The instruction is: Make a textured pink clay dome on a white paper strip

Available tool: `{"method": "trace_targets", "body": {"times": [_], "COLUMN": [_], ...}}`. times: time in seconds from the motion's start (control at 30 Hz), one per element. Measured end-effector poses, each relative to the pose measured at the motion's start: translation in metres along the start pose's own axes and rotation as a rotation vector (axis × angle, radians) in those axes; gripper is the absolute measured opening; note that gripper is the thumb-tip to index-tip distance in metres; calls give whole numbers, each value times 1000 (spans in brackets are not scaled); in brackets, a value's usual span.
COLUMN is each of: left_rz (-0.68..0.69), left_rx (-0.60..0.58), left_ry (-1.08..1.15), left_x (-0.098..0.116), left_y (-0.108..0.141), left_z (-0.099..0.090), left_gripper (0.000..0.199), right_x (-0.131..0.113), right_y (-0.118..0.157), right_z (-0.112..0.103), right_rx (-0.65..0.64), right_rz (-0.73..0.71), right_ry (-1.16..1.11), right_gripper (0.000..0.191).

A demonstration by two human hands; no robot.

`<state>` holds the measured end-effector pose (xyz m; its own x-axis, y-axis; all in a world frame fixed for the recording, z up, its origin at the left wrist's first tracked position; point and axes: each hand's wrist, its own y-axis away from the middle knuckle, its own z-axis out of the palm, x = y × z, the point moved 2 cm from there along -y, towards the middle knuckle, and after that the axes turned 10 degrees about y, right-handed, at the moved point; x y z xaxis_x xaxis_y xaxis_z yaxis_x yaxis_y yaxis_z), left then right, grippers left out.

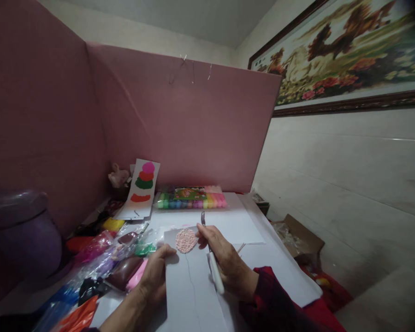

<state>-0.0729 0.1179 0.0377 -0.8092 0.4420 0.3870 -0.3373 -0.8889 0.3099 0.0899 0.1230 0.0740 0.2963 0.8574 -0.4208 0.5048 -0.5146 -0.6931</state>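
My left hand [155, 272] grips a white card [178, 290] by its left edge, the thumb lying at the front near the top. A round, textured pale pink clay disc [186, 240] sits at the card's upper end, and a thin drawn line runs down from it. In my right hand [228, 258] is a small fork [216, 275] with a white handle; its metal tines point up and away, just right of the disc. My right fingertips are close to the card's right edge; whether they touch it I cannot tell.
Bags of coloured clay [124, 272] crowd the left side. A pack of coloured clay sticks [190, 197] lies at the back, beside a leaning card with coloured shapes [144, 183]. A purple container [20, 235] stands far left, a cardboard box [299, 237] right. Pink panels [186, 124] enclose the back and left.
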Motion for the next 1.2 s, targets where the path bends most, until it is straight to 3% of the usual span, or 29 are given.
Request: {"method": "trace_targets", "body": {"times": [0.1,0.2,0.27,0.33,0.47,0.6,0.77,0.87,0.97,1.2], "left_rz": [-35,-39,-28,-21,-42,-8,4,-5,-35,-70], "left_rx": [-69,-97,-73,-62,-88,-38,-41,-30,-59,-103], "left_ry": [62,81,69,54,48,43,30,29,24,66], "left_x": [0,0,0,0,-1,0,-3,-6,-8,-13], "left_y": [1,2,2,2,2,3,3,2,1,1], "left_z": [1,1,2,5,9,6,5,4,4,5], "left_gripper": [48,45,43,42,43,43,43,43,44,45], "right_x": [-7,-8,-5,1,16,27,22,20,22,20], "right_y": [-4,-5,-3,-1,4,4,4,6,7,10], "right_z": [-6,-7,-5,-2,2,2,5,7,9,12], "right_rx": [-126,-167,-156,-169,-214,-151,-79,-55,-28,69], "right_rz": [101,350,472,472,382,466,331,334,320,282], "right_ry": [-214,-531,-590,-480,34,361,725,851,867,972], "right_gripper": [68,48,37,34,45,23,22,42,50,45]}}
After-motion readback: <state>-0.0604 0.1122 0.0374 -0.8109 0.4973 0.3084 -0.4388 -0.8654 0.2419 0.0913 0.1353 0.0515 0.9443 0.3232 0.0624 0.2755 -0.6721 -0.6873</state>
